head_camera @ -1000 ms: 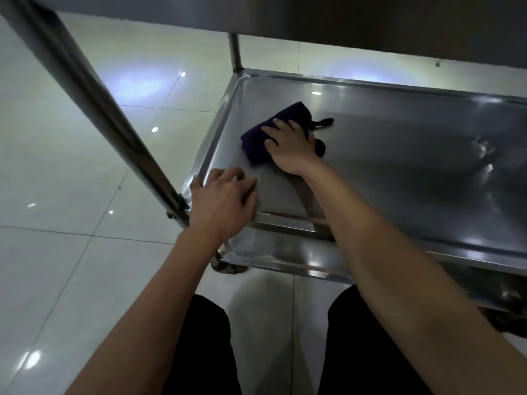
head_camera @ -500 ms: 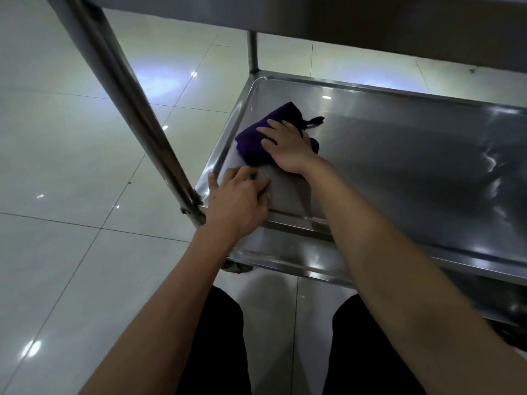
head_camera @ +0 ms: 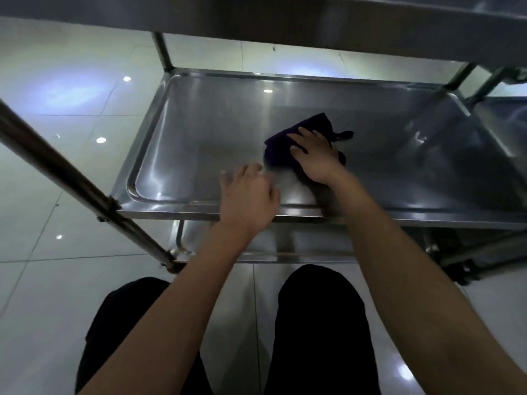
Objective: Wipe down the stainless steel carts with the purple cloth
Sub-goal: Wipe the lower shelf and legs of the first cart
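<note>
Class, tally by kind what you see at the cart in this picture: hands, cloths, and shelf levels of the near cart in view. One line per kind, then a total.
Hands: 2, left hand and right hand
Purple cloth: 1
Shelf levels in view: 3, top shelf, middle shelf, bottom shelf
Total: 6

Dark purple cloth bunched flat mid-shelf on shiny stainless steel cart, tray-like shelf with raised rim.
</note>
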